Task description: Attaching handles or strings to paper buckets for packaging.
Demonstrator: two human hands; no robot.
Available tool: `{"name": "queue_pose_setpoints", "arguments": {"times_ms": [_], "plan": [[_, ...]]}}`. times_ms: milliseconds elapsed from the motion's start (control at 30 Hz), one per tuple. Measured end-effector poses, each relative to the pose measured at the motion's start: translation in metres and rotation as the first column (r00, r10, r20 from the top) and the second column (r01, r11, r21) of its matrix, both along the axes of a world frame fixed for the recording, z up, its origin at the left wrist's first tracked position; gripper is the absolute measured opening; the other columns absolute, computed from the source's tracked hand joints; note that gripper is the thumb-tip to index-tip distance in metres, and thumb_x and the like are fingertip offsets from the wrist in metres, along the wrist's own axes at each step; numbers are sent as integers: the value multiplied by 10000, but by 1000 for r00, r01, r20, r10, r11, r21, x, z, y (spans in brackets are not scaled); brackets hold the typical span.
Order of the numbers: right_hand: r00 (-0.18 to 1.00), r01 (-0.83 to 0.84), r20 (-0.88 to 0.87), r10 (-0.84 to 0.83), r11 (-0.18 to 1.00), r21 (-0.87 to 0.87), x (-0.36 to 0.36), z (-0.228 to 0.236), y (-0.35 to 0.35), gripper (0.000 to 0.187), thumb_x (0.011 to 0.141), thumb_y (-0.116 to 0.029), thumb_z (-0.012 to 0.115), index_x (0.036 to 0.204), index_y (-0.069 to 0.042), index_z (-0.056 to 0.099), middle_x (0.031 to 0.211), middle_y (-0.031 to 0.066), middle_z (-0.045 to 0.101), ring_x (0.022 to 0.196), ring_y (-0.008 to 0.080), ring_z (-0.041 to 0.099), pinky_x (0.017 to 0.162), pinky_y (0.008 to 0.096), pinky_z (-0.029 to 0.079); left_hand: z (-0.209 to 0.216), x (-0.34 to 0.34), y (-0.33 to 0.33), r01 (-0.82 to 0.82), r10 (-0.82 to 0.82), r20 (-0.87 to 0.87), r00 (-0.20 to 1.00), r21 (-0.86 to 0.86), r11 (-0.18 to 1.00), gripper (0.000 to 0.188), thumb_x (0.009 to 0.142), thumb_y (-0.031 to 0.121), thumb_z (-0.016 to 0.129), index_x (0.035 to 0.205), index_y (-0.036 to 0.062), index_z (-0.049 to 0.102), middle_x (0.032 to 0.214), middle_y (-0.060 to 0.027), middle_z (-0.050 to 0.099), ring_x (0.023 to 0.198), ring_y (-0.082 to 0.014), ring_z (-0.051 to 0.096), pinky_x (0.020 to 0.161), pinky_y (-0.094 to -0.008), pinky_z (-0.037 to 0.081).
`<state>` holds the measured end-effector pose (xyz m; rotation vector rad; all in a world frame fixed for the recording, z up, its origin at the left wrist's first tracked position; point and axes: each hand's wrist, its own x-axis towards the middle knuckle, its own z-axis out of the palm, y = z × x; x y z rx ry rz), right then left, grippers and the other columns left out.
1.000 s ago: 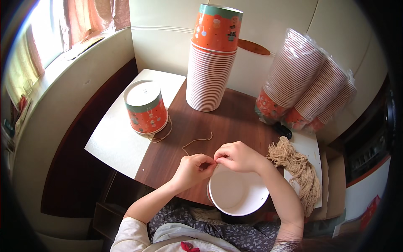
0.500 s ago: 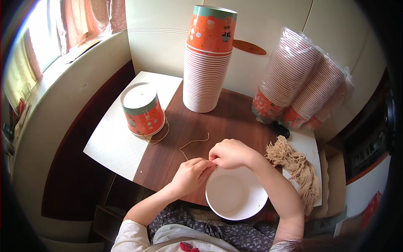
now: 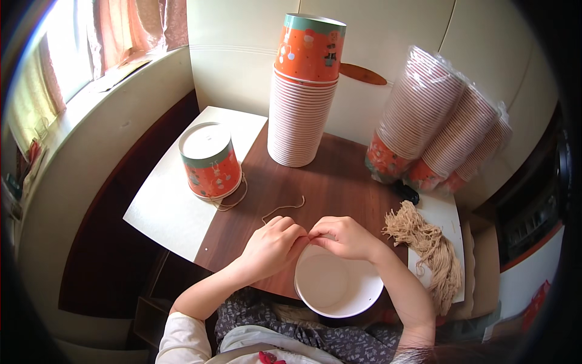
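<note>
My left hand (image 3: 271,246) and my right hand (image 3: 342,236) meet fingertip to fingertip at the far rim of a white paper tub (image 3: 337,285) that rests open side up against my lap at the table's near edge. Both pinch a thin beige string (image 3: 282,208) there; its free end trails left and away over the brown tabletop. How the string joins the tub is hidden by my fingers.
An upturned orange paper tub (image 3: 210,161) stands on a white sheet (image 3: 167,206) at left. A tall stack of tubs (image 3: 303,97) rises at the back. Wrapped sleeves of tubs (image 3: 436,121) lean at right. A bundle of beige strings (image 3: 427,246) lies at right.
The white tub has shifted slightly in my lap while my hands stay joined at its rim. The string's loose end has moved a little on the table.
</note>
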<state>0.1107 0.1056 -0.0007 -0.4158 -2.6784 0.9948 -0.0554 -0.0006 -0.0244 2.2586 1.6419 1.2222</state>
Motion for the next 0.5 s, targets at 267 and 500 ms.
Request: {"name": "queue_pose_setpoints", "arguments": {"times_ms": [267,500], "plan": [[997,-18,-70,17,1000,-22,-1,-8,1,114,744,-44,633,853,-14,618,841,99,619,768,258,604,694,335,491,20,6,5,27,-34,-286,958,-31,999,99,768,141,611,799,53,580,756,-54,512,738,-223,515,616,-320,460],[994,-26,-105,15,995,-98,-5,-5,2,144,748,-23,632,891,-14,617,901,92,610,809,235,601,723,326,489,30,1,7,24,-23,-341,940,-2,1000,133,769,177,614,790,52,578,747,-48,508,725,-214,509,593,-316,462]]}}
